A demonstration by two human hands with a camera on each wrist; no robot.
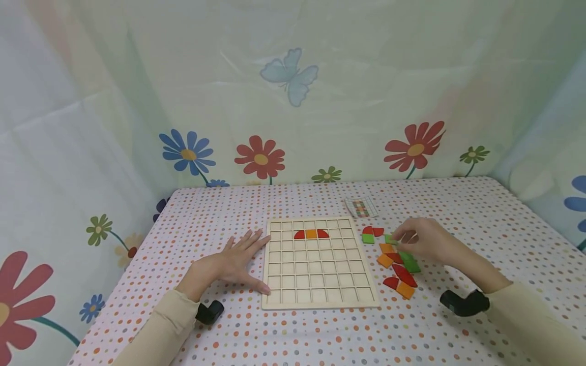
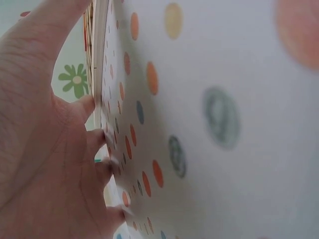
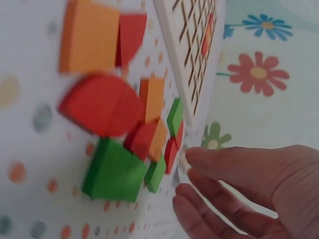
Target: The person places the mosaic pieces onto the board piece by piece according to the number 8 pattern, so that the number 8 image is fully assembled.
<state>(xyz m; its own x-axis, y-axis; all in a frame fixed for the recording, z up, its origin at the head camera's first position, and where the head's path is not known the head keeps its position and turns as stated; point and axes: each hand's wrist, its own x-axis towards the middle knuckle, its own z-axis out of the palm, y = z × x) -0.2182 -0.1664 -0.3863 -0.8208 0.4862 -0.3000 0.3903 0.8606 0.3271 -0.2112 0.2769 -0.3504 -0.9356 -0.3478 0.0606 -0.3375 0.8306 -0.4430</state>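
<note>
A wooden grid board (image 1: 320, 268) lies on the table. In one of its upper rows, an orange square (image 1: 311, 234) sits between two red quarter-round pieces (image 1: 323, 234). My left hand (image 1: 235, 259) rests at the board's left side with fingers spread, its index finger and thumb tips at the frame's edge. My right hand (image 1: 423, 239) hovers over the loose pieces right of the board, fingers bent, closest to a green piece (image 1: 389, 238). In the right wrist view nothing shows between the right hand's thumb and fingers (image 3: 194, 157), which look apart from the green pieces (image 3: 112, 172).
Several red, orange and green pieces (image 1: 405, 290) lie loosely right of the board. A small card with a coloured grid pattern (image 1: 361, 208) lies behind the board's right corner. The dotted tablecloth (image 1: 220, 208) meets a flowered curtain (image 1: 352, 127) at the back.
</note>
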